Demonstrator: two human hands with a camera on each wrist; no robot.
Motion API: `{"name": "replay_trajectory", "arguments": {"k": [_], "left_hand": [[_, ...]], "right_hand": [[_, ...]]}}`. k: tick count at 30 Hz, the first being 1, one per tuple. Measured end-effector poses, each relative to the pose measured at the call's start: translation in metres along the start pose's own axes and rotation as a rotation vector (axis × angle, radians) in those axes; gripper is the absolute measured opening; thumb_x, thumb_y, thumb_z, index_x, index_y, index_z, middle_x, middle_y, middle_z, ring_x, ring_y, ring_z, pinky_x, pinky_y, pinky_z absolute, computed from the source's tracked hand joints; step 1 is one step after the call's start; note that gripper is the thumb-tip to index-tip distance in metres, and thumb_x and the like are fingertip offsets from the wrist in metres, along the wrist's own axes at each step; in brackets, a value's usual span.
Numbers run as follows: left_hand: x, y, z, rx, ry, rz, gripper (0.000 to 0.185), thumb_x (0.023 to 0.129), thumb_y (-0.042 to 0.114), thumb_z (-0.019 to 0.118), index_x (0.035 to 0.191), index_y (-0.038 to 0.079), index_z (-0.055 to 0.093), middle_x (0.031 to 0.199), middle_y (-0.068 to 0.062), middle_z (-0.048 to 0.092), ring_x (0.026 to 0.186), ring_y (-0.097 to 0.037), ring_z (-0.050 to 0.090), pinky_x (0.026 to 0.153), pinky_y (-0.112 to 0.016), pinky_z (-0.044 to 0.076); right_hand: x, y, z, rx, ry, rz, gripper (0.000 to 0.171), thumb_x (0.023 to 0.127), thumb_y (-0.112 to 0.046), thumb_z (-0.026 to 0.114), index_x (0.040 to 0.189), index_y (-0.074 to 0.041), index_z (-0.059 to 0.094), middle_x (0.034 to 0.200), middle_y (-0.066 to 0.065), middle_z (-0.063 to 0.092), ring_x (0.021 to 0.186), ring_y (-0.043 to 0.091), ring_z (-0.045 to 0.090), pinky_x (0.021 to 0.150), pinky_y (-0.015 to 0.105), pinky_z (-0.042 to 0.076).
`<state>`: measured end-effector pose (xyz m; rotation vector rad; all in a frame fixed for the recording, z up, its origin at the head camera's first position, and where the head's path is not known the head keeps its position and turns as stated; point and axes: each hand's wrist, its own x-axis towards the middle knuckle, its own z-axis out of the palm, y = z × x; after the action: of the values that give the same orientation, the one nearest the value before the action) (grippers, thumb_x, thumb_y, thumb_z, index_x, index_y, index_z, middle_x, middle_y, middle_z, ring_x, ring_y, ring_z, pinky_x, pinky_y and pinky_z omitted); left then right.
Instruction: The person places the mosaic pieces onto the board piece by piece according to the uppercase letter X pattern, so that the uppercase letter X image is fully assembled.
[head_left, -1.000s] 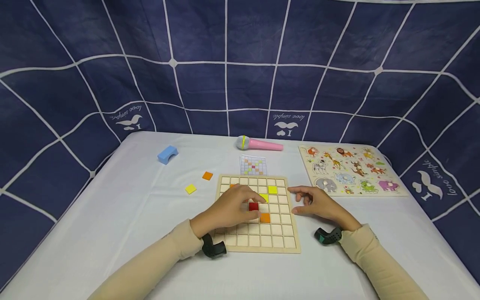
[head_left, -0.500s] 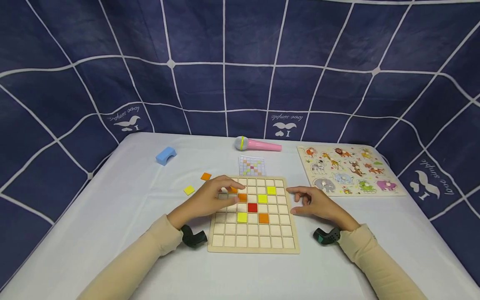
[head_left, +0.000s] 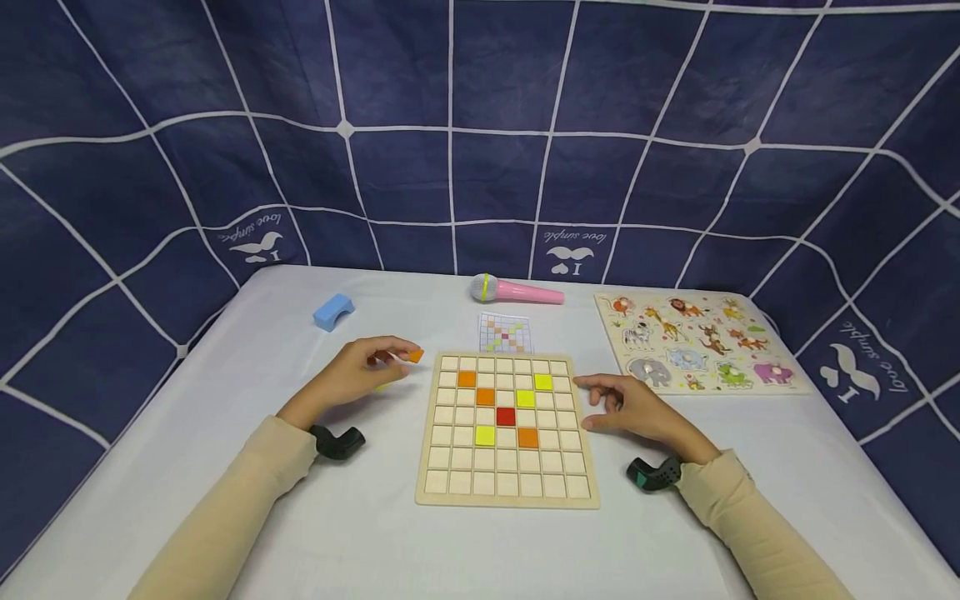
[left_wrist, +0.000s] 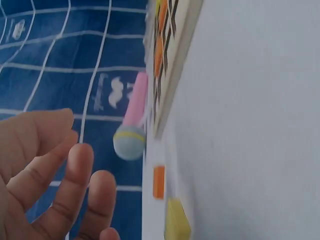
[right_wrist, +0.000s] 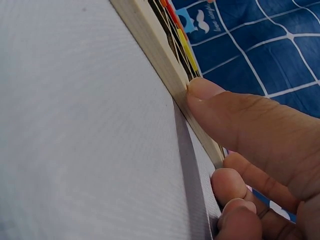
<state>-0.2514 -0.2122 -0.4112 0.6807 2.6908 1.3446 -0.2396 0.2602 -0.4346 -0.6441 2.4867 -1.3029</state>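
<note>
My left hand (head_left: 360, 371) is left of the wooden grid board (head_left: 507, 501), its fingertips beside a loose orange tile (head_left: 415, 356). In the left wrist view its fingers are parted, and the orange tile (left_wrist: 158, 182) lies on the cloth apart from them. A yellow tile (head_left: 380, 387) is mostly hidden beneath that hand. My right hand (head_left: 628, 406) rests at the board's right edge; its thumb (right_wrist: 207, 92) touches the side, other fingers bent. Set in the board are a red tile (head_left: 506, 417) and several orange and yellow tiles.
Behind the board lies a printed pattern card (head_left: 504, 333), with a pink toy microphone (head_left: 525, 291) beyond it. An animal puzzle board (head_left: 705, 342) lies at the back right. A blue arch block (head_left: 333, 312) sits at the back left.
My left hand has moved left from over the board to the loose orange tile, uncovering the board's tiles. My right hand stays at the board's edge.
</note>
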Motion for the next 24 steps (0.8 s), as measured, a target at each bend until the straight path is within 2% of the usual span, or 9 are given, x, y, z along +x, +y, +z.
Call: {"name": "replay_trajectory", "arguments": {"k": [6,13,20,24], "left_hand": [[-0.006,-0.022,-0.019,-0.004,-0.051,-0.075,0.036,0.102,0.013,0.074,0.136,0.002,0.072,0.124,-0.015,0.073,0.101,-0.022,0.065,0.088,-0.031,0.053],[-0.011,-0.031,-0.036,-0.019,-0.085,-0.131,0.04,0.098,0.008,0.073,0.136,-0.003,0.07,0.126,-0.018,0.072,0.102,-0.021,0.059,0.085,-0.027,0.049],[-0.013,-0.039,-0.038,-0.025,-0.143,-0.172,0.05,0.087,0.0,0.076,0.136,-0.004,0.07,0.123,-0.017,0.069,0.085,-0.017,0.053,0.077,-0.026,0.045],[-0.012,-0.043,-0.036,0.018,-0.153,-0.153,0.051,0.084,0.0,0.079,0.134,-0.002,0.071,0.115,-0.012,0.068,0.082,-0.017,0.053,0.075,-0.026,0.045]], "right_hand": [[0.0,0.001,0.001,0.005,0.0,-0.004,0.065,0.086,-0.008,0.091,0.141,0.01,0.063,0.1,0.008,0.062,0.07,0.009,0.048,0.062,0.023,0.041],[0.0,0.001,0.001,0.007,0.002,0.0,0.065,0.086,-0.008,0.091,0.141,0.01,0.063,0.1,0.008,0.062,0.07,0.009,0.048,0.061,0.023,0.04],[0.0,0.001,0.0,0.016,0.001,-0.001,0.065,0.086,-0.007,0.091,0.142,0.01,0.063,0.1,0.009,0.061,0.07,0.008,0.047,0.061,0.023,0.04],[0.0,0.001,0.0,0.007,0.003,-0.003,0.064,0.086,-0.008,0.091,0.141,0.01,0.064,0.099,0.008,0.062,0.07,0.008,0.047,0.062,0.023,0.04]]}}
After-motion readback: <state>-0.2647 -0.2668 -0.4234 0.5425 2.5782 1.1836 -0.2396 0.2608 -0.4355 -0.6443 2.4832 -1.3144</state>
